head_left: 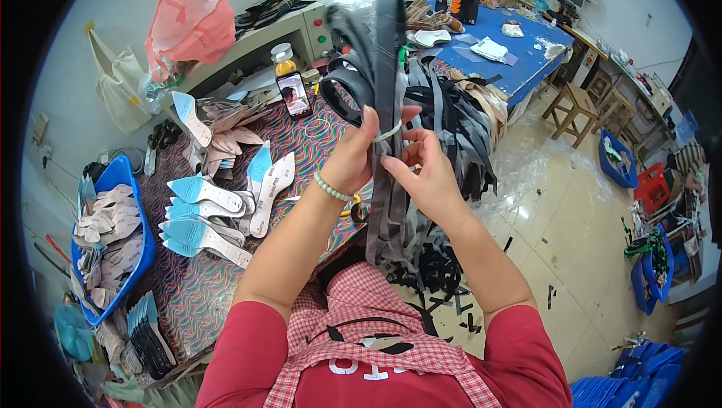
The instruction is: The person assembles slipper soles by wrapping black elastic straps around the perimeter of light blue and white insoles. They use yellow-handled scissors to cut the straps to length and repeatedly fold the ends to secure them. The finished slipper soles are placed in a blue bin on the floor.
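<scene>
A long bundle of dark grey and black strips (388, 54), looped at the top left, stands upright before me. My left hand (352, 154) is closed round its middle, thumb up along the strips. A pale, thin band (389, 133) circles the bundle just by my fingers. My right hand (430, 176) is at the bundle's right side, thumb and fingers pinching at the strips below the band. The lower ends of the strips hang toward my lap. Behind my right hand lies a heap of similar black and grey strips (447, 107).
Blue-and-white insoles (203, 216) lie on the patterned tablecloth (199, 310) at left, near a phone (294, 95) and a yellow bottle (283, 62). A blue basket (141, 254) holds beige pieces. Black scraps (436, 276) litter the floor. Wooden stools (573, 111) stand beyond.
</scene>
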The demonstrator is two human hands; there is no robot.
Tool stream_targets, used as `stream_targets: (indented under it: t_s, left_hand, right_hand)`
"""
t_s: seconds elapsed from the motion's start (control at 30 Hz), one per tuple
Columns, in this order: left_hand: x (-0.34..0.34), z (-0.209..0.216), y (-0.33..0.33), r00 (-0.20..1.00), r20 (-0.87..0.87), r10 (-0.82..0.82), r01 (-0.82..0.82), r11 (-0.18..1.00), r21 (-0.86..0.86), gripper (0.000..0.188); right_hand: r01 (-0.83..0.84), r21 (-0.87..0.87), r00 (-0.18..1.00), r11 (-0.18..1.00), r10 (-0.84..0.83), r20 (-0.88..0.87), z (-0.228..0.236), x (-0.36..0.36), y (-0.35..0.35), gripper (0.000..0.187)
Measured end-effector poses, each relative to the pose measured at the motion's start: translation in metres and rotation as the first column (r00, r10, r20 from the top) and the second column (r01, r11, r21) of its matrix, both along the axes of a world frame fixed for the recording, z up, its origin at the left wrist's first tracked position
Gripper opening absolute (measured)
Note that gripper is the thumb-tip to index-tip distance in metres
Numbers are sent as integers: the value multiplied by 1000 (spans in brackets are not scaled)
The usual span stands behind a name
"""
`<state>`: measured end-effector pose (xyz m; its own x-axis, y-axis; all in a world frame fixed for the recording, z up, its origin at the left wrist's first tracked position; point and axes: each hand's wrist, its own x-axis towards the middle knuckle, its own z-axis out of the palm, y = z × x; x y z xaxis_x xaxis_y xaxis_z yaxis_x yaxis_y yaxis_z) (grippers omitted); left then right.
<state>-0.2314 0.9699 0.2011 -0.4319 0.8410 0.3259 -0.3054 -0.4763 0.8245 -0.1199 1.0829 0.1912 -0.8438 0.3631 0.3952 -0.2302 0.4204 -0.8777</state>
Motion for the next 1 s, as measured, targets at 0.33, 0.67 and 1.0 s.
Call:
stream_targets:
  t_s: [0.33, 0.67, 1.0]
  left_hand:
    - [9, -16, 5, 994, 83, 71, -68, 997, -31, 68]
    - [9, -28, 8, 961, -120, 248, -273, 919, -284, 47]
    - [23, -32, 65, 767, -251, 591, -623, 780, -66, 32]
  right_hand:
    - [146, 150, 972, 978, -114, -203, -21, 22, -15, 30]
    - [-182, -443, 958, 878, 260, 121, -32, 6, 2, 23]
    - [-63, -385, 940, 921, 184, 287, -21, 63, 67, 26]
